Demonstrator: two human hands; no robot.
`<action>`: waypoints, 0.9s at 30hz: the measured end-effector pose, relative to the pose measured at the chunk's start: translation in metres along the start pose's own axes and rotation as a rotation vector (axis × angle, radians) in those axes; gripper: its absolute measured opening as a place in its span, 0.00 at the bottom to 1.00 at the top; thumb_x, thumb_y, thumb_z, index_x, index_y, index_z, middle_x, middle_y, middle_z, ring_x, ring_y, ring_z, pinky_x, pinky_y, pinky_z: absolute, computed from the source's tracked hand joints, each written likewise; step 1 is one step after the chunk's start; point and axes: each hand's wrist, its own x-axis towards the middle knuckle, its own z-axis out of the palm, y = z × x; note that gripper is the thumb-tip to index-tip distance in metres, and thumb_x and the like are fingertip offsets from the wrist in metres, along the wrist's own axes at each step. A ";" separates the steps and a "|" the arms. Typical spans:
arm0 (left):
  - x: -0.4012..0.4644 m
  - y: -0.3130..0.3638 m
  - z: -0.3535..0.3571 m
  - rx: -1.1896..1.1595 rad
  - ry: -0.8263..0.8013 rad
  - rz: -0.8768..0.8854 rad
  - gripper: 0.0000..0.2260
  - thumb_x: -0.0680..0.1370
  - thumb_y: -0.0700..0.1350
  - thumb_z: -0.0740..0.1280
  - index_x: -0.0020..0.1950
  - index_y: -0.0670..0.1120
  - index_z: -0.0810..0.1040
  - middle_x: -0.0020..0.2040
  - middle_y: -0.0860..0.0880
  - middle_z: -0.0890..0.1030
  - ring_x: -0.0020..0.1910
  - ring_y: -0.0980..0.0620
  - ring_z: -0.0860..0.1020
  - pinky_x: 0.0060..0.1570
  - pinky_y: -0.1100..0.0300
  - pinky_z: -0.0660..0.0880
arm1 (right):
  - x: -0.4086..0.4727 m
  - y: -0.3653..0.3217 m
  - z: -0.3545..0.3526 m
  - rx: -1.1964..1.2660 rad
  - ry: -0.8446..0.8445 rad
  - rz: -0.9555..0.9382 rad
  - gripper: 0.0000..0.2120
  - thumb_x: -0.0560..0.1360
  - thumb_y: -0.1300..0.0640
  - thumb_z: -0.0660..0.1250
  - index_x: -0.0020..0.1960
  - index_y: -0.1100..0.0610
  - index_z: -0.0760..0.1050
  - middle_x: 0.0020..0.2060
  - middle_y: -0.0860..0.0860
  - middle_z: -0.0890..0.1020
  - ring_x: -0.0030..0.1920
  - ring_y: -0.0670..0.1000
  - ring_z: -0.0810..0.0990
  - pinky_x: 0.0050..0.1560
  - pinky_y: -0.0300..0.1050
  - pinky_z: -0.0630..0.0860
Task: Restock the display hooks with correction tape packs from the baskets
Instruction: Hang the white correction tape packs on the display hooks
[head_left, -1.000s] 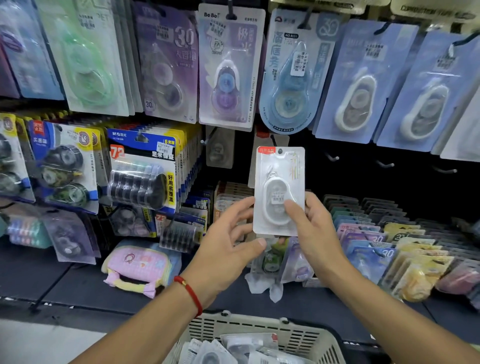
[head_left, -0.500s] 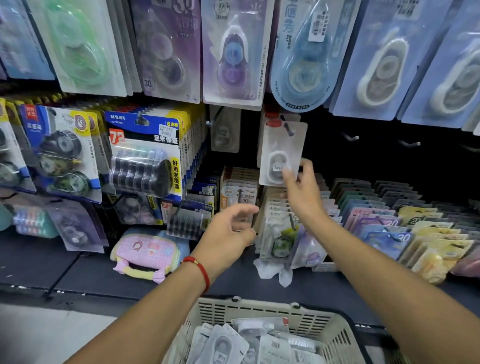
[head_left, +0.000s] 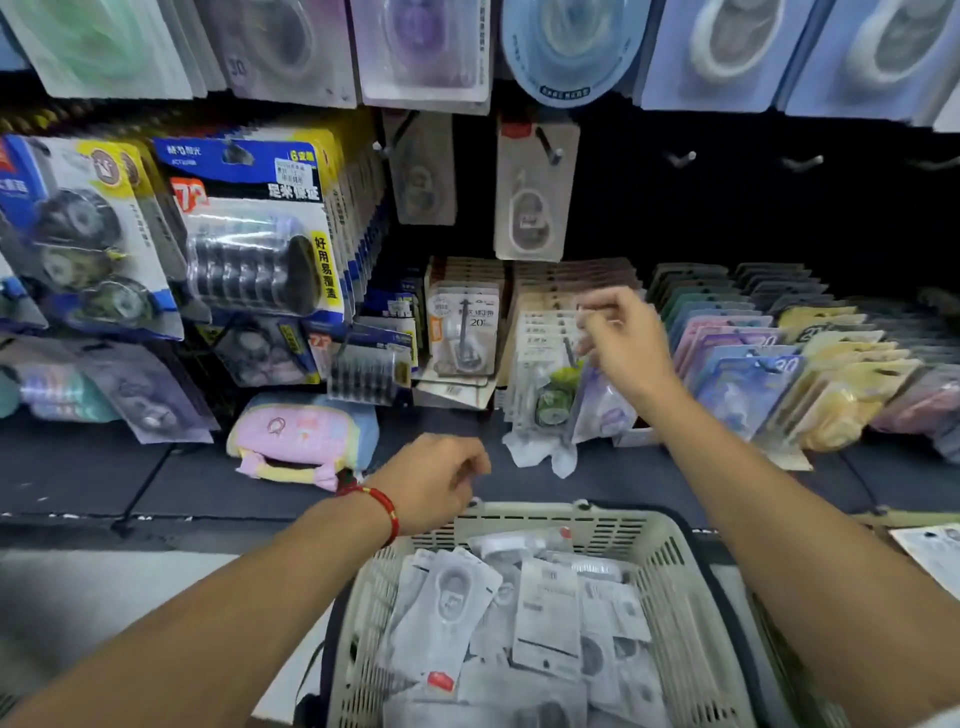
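Observation:
A white correction tape pack (head_left: 532, 205) hangs on a display hook (head_left: 550, 148) at the upper middle, free of both hands. My right hand (head_left: 621, 343) hovers below it with loosely curled fingers and holds nothing. My left hand (head_left: 431, 480), with a red bracelet at the wrist, hangs empty over the far rim of the cream basket (head_left: 670, 551). Several white packs (head_left: 452, 608) lie loose in the basket.
Bare hooks (head_left: 683, 158) (head_left: 802, 163) stick out of the dark panel to the right. Large packs hang above and at left. Rows of coloured packs (head_left: 753, 364) stand on the shelf, and a pink pouch (head_left: 301, 441) lies at left.
My right hand hung the white pack on the hook, let go and dropped back. My left hand sank toward the basket. The view tilted down.

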 end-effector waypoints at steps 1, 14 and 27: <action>-0.004 -0.003 0.009 0.094 -0.090 -0.002 0.14 0.79 0.36 0.65 0.62 0.46 0.82 0.58 0.46 0.84 0.59 0.46 0.81 0.59 0.56 0.76 | -0.015 0.007 -0.009 -0.022 -0.061 -0.003 0.06 0.83 0.61 0.64 0.53 0.57 0.79 0.39 0.58 0.83 0.30 0.48 0.81 0.32 0.46 0.79; -0.061 -0.016 0.181 0.398 -0.362 -0.327 0.19 0.82 0.45 0.63 0.73 0.52 0.74 0.72 0.47 0.76 0.72 0.44 0.72 0.74 0.45 0.64 | -0.222 0.152 0.044 -0.918 -1.107 0.195 0.39 0.80 0.36 0.67 0.84 0.52 0.59 0.83 0.57 0.61 0.81 0.59 0.62 0.78 0.55 0.64; -0.048 -0.009 0.179 -0.374 0.112 -0.382 0.29 0.79 0.43 0.74 0.78 0.47 0.70 0.71 0.47 0.77 0.71 0.46 0.75 0.69 0.57 0.71 | -0.187 0.112 0.006 -0.356 -0.561 0.081 0.15 0.86 0.54 0.63 0.53 0.63 0.84 0.46 0.62 0.84 0.45 0.53 0.80 0.54 0.59 0.81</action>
